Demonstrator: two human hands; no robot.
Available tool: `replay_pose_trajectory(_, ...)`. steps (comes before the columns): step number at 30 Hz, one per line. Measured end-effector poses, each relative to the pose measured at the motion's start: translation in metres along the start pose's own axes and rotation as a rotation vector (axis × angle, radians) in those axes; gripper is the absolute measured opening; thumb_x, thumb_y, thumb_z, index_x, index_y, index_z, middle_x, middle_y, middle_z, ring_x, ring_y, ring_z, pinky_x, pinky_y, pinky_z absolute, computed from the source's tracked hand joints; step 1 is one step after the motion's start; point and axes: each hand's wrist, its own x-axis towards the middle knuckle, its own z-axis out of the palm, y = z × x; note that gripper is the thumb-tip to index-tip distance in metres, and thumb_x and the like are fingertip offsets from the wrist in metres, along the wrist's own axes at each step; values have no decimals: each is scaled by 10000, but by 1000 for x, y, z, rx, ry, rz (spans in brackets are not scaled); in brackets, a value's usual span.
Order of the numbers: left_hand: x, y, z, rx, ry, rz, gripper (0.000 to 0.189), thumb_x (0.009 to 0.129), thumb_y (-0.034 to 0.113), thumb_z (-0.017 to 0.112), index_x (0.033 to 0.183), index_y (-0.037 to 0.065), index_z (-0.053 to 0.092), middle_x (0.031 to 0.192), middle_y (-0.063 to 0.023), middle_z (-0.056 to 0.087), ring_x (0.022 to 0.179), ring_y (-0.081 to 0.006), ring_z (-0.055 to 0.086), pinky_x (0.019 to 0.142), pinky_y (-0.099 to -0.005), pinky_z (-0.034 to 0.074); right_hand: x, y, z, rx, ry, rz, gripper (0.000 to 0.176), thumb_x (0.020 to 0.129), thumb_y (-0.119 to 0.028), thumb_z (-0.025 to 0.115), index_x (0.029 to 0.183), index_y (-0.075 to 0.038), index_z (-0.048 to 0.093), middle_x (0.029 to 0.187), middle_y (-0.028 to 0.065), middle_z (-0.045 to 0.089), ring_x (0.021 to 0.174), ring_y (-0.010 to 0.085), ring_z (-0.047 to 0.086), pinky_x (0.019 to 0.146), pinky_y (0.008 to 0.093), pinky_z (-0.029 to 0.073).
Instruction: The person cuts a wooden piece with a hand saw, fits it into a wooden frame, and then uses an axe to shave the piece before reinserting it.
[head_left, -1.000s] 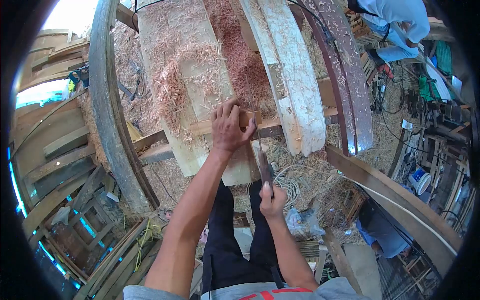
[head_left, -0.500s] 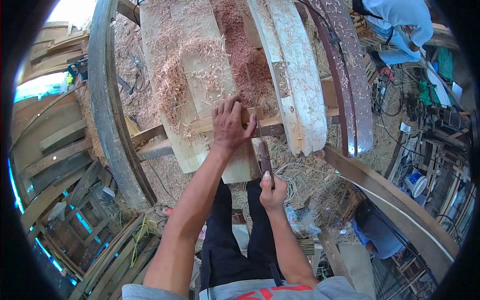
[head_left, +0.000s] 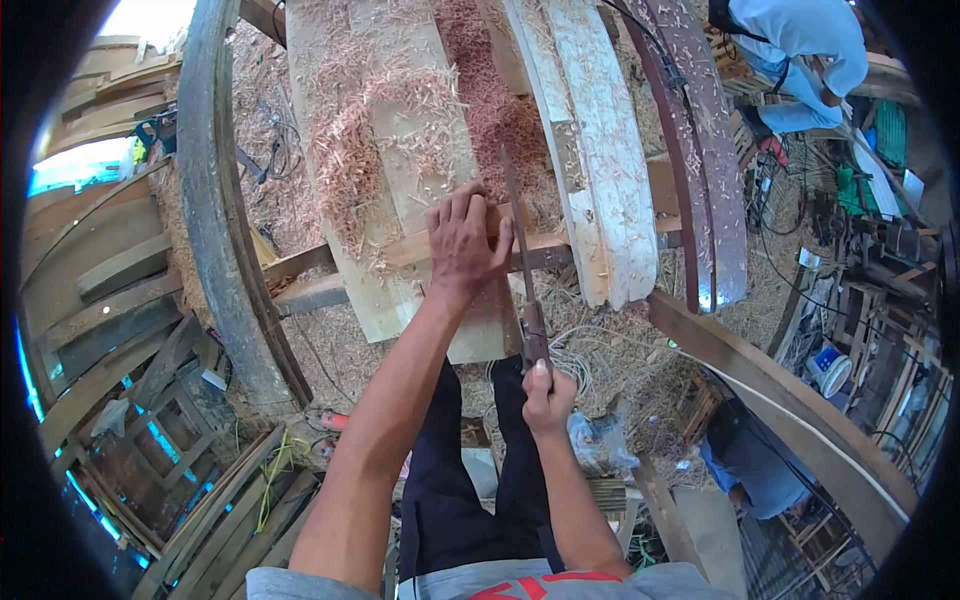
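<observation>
My right hand [head_left: 549, 400] is closed round the dark handle of a handsaw [head_left: 514, 205], whose narrow blade points away from me. The blade runs against the end of a wooden strip [head_left: 412, 246] lying crosswise over pale boards [head_left: 480, 345]. Over that strip, close to its right end, my left hand [head_left: 462, 245] is clamped, fingers curled over the far side and thumb beside the blade. Its palm hides part of the wood. Curly shavings [head_left: 345, 180] cover the boards beyond.
White-faced timbers [head_left: 610, 180] and a reddish-brown beam [head_left: 705, 170] lie to the right. A dark post [head_left: 215, 200] stands left. One person [head_left: 800, 50] is at upper right, another [head_left: 755, 460] crouches lower right. A cable [head_left: 800, 430] crosses a long plank.
My right hand has drawn the handsaw slightly back toward my body. The left hand stays on the wooden strip, and the view has shifted a little.
</observation>
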Motion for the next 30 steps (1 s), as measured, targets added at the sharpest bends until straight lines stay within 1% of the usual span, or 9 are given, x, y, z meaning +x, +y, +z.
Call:
replay_pose_trajectory(2,0,-3,5,-34,0,-35,312,883,336,658,992,55,577,1266,-157,543,1187,-320,508,987,-465,348,4,3,2,9,-8,-38,375,981,-246,581,685,-16,563,527,41,472,466,146,466,484,339,370)
replay_pose_trajectory(3,2,-2,4,-38,39,-92,322,900,334,638,1049,56,571,1318,-163,519,1233,-322,480,1021,-477,333,4,-8,1,2,-15,-7,465,1009,-289,520,620,-34,514,557,-4,501,509,84,434,483,295,313)
replay_pose_trajectory(8,34,5,18,93,370,-425,562,980,407,521,1433,86,432,1601,-191,284,1504,-338,221,1196,-561,167,7,-2,-17,-107,-61,-47,379,975,-239,575,673,-15,535,528,85,416,469,169,464,483,358,362)
replay_pose_trajectory(11,46,12,23,253,138,-614,724,992,470,462,1580,120,225,1668,-175,129,1559,-313,50,1226,-581,54,4,-14,-21,-167,-73,-47,384,976,-245,570,668,-19,531,524,94,414,460,197,460,482,367,361)
replay_pose_trajectory(14,45,11,27,384,181,-568,714,977,495,491,1555,115,316,1660,-184,168,1538,-338,162,1211,-588,126,6,-17,-16,-118,-58,-7,385,980,-248,565,670,-19,538,526,105,421,454,222,458,484,369,362)
replay_pose_trajectory(17,46,10,30,385,120,-628,739,958,494,489,1576,154,269,1676,-155,121,1556,-301,87,1220,-581,92,21,-22,-6,-122,-68,40,385,983,-255,561,683,-13,554,528,100,428,460,207,459,486,362,367)
replay_pose_trajectory(21,47,9,30,377,147,-627,744,930,476,524,1569,171,296,1677,-136,137,1554,-296,108,1217,-576,110,25,-40,1,-188,-53,14,386,985,-266,563,696,-10,567,518,92,420,467,183,455,487,359,370)
replay_pose_trajectory(24,52,11,26,374,140,-657,730,919,460,542,1554,172,328,1667,-132,180,1543,-301,153,1203,-591,147,6,-51,-10,-138,-27,-5,462,1002,-260,539,609,-19,510,510,43,470,463,118,438,466,334,331)
replay_pose_trajectory(30,52,7,31,414,177,-684,713,898,457,563,1526,172,378,1648,-123,241,1523,-312,220,1178,-617,194,16,-43,-7,-233,-38,-10,469,996,-278,550,605,-20,530,518,26,473,464,119,441,466,336,333)
